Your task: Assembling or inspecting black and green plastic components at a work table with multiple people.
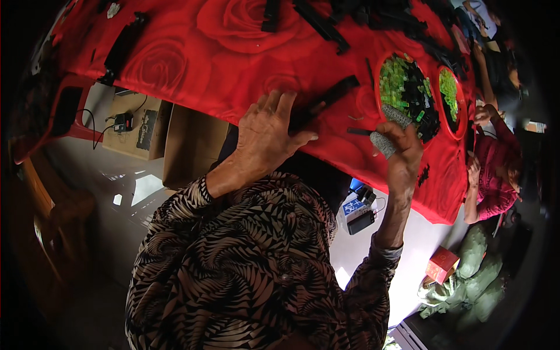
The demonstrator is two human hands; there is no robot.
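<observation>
My left hand [269, 125] lies at the near edge of the red rose-print cloth [233, 76], fingers stretched and thumb apart. Beside its fingertips is a long black strip-like part [329, 98], lying aslant; whether the hand touches it is hard to tell. My right hand [402, 149] is raised over the cloth's edge, thumb and finger pinched on a short, thin dark stick [359, 132] that points left. Speckled grey wraps [382, 144] cover its thumb and a finger. Just beyond it stands a red-rimmed round container [380, 76] holding small green and black pieces.
A second such container [465, 108] stands farther right. Black strips [321, 26] lie along the far side, another [123, 46] at far left. Below are cardboard boxes [195, 143], a white box [356, 213] and green sacks [475, 262]. A person in a dark pink top [501, 175] works at right.
</observation>
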